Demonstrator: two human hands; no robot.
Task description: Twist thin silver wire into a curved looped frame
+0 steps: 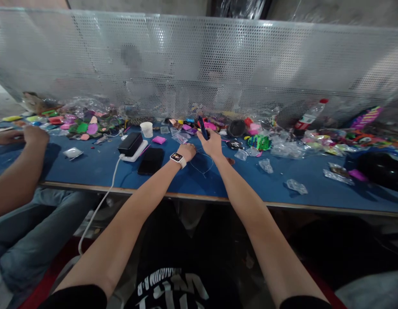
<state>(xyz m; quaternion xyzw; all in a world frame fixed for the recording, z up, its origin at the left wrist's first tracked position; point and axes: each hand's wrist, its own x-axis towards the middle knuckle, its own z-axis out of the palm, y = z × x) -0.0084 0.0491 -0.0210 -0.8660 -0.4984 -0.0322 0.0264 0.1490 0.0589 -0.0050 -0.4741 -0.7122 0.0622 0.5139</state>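
Observation:
My right hand (212, 143) is closed around a slim dark-blue tool (203, 128), which points up and away; its exact kind does not show. Beside it, my left hand (188, 151), with a white watch (178, 159) on the wrist, is low over the blue tabletop with fingers curled. What those fingers pinch, if anything, is hidden. A thin pale thread (204, 173) loops on the table between and just below both hands. Close to the left hand are a black phone (150, 161) and a small pink packet (159, 140).
A black box (130, 144) with a white cable (113, 176) lies left of the phone, near a white cup (146, 129). Colourful pieces and plastic bags line a perforated metal screen (186, 56). A bottle (311, 116) stands right. Another person's hands (34, 136) are at far left.

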